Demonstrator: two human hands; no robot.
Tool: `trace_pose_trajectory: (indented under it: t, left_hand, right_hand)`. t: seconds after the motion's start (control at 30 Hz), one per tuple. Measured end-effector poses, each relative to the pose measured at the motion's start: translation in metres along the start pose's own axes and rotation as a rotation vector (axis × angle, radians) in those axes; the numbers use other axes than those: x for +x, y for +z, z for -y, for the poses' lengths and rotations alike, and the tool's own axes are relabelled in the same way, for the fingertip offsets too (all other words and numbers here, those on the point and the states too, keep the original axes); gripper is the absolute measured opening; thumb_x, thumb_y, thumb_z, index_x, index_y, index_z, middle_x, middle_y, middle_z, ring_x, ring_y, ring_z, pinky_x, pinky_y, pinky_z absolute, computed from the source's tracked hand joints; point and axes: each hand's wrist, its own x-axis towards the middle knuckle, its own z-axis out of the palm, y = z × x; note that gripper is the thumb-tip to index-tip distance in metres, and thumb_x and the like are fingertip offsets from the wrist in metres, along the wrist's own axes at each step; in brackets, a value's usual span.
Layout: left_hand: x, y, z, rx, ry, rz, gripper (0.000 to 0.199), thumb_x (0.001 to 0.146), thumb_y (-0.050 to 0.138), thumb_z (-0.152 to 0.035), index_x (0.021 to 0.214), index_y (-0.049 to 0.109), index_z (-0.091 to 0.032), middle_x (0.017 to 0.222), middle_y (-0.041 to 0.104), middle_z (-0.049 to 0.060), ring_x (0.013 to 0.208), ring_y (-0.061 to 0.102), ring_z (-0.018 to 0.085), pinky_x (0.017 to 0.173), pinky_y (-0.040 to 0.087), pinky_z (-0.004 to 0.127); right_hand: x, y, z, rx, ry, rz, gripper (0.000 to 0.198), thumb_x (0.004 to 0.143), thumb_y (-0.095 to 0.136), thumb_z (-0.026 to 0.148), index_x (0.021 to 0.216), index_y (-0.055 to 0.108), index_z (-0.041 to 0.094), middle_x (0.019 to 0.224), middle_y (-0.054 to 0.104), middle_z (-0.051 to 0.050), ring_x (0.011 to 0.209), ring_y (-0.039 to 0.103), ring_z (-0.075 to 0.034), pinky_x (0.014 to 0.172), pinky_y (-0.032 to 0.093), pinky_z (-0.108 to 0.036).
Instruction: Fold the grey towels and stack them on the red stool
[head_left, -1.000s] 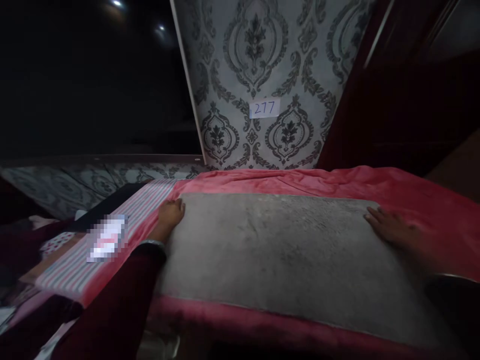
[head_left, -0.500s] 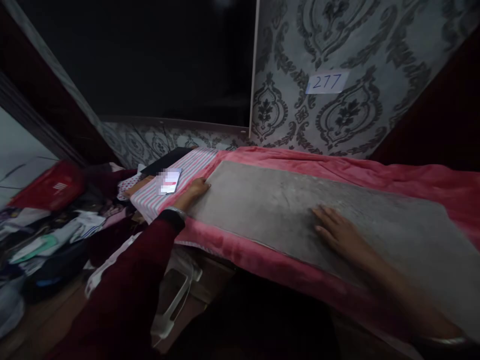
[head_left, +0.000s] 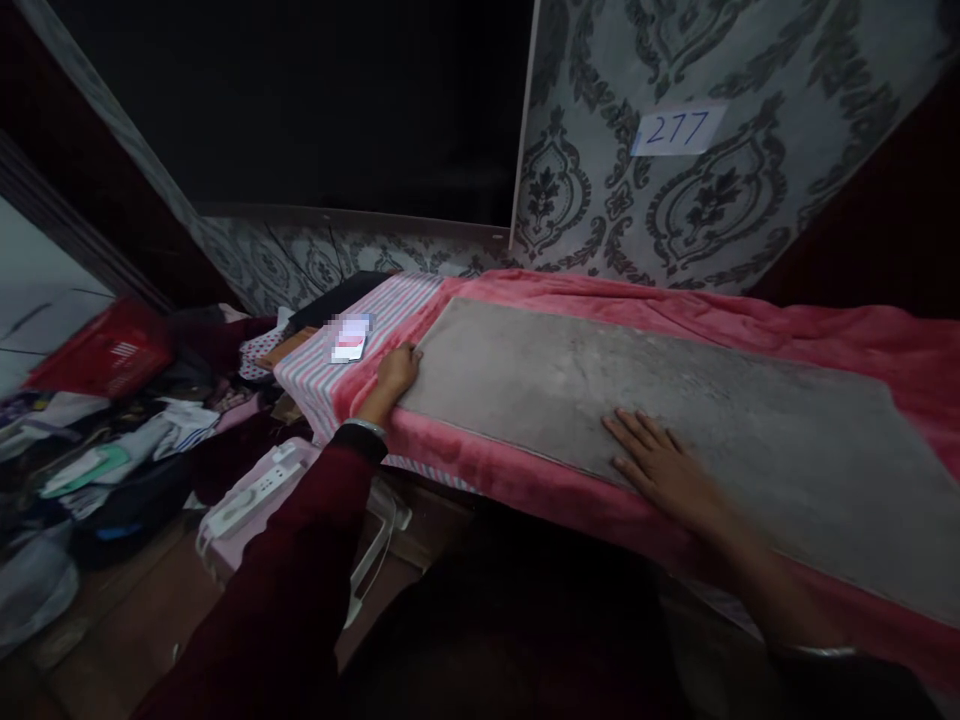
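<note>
A grey rectangular mat (head_left: 517, 365), darkly smudged, lies flat on a pink blanket (head_left: 480, 455).

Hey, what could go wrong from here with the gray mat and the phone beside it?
The gray mat lies on a soft pink blanket, so a push from the right hand, spread flat on it, might wrinkle or shift both. The phone rests on the striped cloth near the left hand, so a sideways sweep could knock it.
</note>
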Motion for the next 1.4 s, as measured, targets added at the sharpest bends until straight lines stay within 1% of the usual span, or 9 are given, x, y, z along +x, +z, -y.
trace_pose_trajectory:
  t: [0.17,0.37,0.47,0.57,0.63,0.9,0.97,1.13,1.4]
  left_hand:
    - [0.0,0.002,0.002,-0.007,-0.005,-0.019,0.043,0.102,0.042,-0.037,0.135,0.061,-0.017,0.13,0.07,0.016,0.121,0.064,0.03,0.097,0.049,0.039]
    - [-0.014,-0.005,-0.011,0.059,0.042,-0.106,0.047,0.098,0.044,-0.027,0.141,0.055,-0.011,0.135,0.063,0.021,0.126,0.057,0.036,0.102,0.046,0.047]
    - [-0.039,-0.003,-0.03,0.091,0.324,-0.196,0.049,0.093,0.052,-0.027,0.139,0.056,-0.01,0.139,0.056,0.021,0.131,0.049,0.038,0.108,0.041,0.049]
    - [-0.075,0.01,-0.049,-0.023,0.716,-0.018,0.04,0.094,0.055,-0.033,0.128,0.065,-0.016,0.134,0.058,0.015,0.124,0.052,0.03,0.108,0.041,0.044]
    - [-0.096,0.022,-0.053,-0.095,0.844,0.069,0.033,0.096,0.053,-0.035,0.12,0.069,-0.018,0.126,0.061,0.012,0.118,0.053,0.027,0.104,0.042,0.042]
    - [-0.118,0.034,-0.018,-0.284,0.865,-0.068,0.021,0.096,0.051,-0.031,0.094,0.07,-0.021,0.098,0.065,0.009,0.096,0.057,0.025,0.087,0.046,0.042]
    - [-0.122,0.032,-0.024,-0.3,0.875,-0.119,0.021,0.096,0.052,-0.032,0.092,0.069,-0.021,0.094,0.064,0.009,0.094,0.056,0.025,0.085,0.046,0.042]
    - [-0.142,0.039,-0.052,-0.222,0.947,-0.08,0.029,0.094,0.058,-0.031,0.12,0.068,-0.023,0.125,0.063,0.011,0.113,0.054,0.029,0.092,0.045,0.045]
    - [-0.152,0.041,-0.05,-0.238,0.901,-0.059,0.019,0.096,0.056,-0.029,0.102,0.072,-0.021,0.101,0.064,0.008,0.098,0.055,0.025,0.085,0.045,0.042]
  right_hand:
    - [-0.037,-0.007,-0.007,0.005,0.048,0.024,0.065,0.103,0.023,0.054,0.164,0.027,0.031,0.168,0.03,-0.004,0.155,0.025,-0.029,0.122,0.028,-0.058]
    - [-0.051,-0.023,-0.002,0.095,0.104,0.023,0.063,0.103,0.028,0.055,0.159,0.04,0.031,0.163,0.041,-0.006,0.152,0.033,-0.032,0.12,0.033,-0.059]
    - [-0.027,-0.029,0.024,0.217,0.028,-0.072,0.059,0.104,0.03,0.049,0.157,0.044,0.028,0.158,0.047,-0.009,0.147,0.042,-0.031,0.119,0.038,-0.056]
    - [0.003,-0.028,0.058,0.292,-0.091,-0.134,0.055,0.104,0.036,0.046,0.154,0.048,0.027,0.156,0.049,-0.01,0.145,0.044,-0.031,0.117,0.039,-0.056]
    - [0.015,-0.023,0.077,0.303,-0.147,-0.148,0.05,0.103,0.039,0.042,0.148,0.055,0.026,0.152,0.053,-0.011,0.14,0.049,-0.031,0.114,0.042,-0.054]
    - [0.009,-0.009,0.09,0.362,-0.16,-0.316,0.026,0.098,0.053,0.03,0.113,0.073,0.021,0.113,0.067,-0.012,0.105,0.059,-0.03,0.091,0.05,-0.047]
    - [0.012,-0.011,0.094,0.437,-0.168,-0.352,0.022,0.098,0.052,0.027,0.105,0.073,0.022,0.105,0.068,-0.011,0.099,0.06,-0.028,0.088,0.05,-0.044]
    - [0.026,-0.013,0.117,0.431,-0.159,-0.367,0.03,0.092,0.055,0.02,0.119,0.068,0.02,0.113,0.066,-0.013,0.104,0.057,-0.03,0.091,0.049,-0.047]
    - [0.019,-0.006,0.114,0.521,-0.126,-0.388,0.017,0.093,0.053,0.018,0.097,0.068,0.022,0.095,0.066,-0.008,0.094,0.058,-0.026,0.084,0.047,-0.04]
